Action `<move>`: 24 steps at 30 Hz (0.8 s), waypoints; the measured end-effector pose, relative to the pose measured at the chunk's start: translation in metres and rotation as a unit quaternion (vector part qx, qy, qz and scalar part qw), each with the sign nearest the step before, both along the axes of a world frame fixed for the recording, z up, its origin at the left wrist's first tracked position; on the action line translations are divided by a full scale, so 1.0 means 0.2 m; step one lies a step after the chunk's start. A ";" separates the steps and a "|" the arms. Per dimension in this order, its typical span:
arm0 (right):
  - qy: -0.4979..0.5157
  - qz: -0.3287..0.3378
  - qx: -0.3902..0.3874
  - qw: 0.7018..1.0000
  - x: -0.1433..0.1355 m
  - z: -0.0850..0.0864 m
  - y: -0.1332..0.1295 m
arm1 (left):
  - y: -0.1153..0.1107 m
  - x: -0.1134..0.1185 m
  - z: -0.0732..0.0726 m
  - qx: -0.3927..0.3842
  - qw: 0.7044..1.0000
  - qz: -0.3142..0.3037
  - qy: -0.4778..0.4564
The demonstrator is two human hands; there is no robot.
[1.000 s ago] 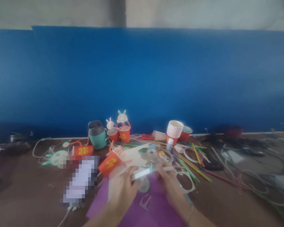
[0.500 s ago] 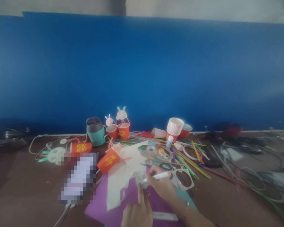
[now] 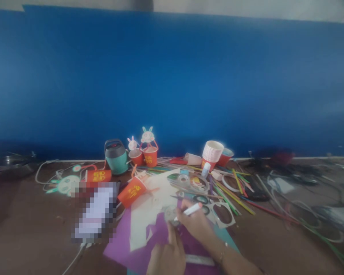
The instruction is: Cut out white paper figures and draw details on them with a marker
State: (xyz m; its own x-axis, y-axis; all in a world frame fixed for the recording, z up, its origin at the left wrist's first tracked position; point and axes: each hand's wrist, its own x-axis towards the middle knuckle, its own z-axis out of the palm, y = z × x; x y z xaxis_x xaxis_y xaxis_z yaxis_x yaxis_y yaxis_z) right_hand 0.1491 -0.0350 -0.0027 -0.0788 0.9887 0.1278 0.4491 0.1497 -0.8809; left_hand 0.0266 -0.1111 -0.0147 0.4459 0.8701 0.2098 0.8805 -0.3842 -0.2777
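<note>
My right hand is closed round a white marker with an orange end, its tip down on a small pale paper cutout. The forefinger of my left hand is stretched out and presses on the cutout's lower edge, its other fingers bent. Faint marks show on the cutout, too blurred to read. Beneath lie a white paper sheet with a ragged cut edge and a purple sheet. Near my right wrist is a white strip like a ruler. Scissors lie beyond my right hand.
A tipped red paper cup and a phone lie left. Behind stand a teal lidded container, a red cup with a paper rabbit, and stacked paper cups. Coloured sticks and a tape roll lie right.
The marker's rear end has swung left and up slightly in my right hand, its tip still at the cutout. My left hand stays at the cutout. The whole view has shifted slightly.
</note>
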 end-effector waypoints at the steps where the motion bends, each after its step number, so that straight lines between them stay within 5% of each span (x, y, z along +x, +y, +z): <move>1: -0.003 0.000 -0.001 1.000 0.00 0.00 0.00 | 0.00 0.00 0.00 0.002 1.000 0.000 0.001; 24: -0.005 0.007 -0.015 1.000 -0.01 0.03 -0.01 | 0.00 0.00 -0.03 0.019 0.999 -0.005 0.044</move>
State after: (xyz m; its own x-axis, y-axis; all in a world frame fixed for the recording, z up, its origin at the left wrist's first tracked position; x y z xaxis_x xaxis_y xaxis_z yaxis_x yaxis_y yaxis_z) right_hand 0.1477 -0.0365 0.0030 -0.0943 0.9907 0.0980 0.4554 0.1305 -0.8807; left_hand 0.0263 -0.1104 -0.0215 0.4729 0.8575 0.2026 0.8484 -0.3810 -0.3675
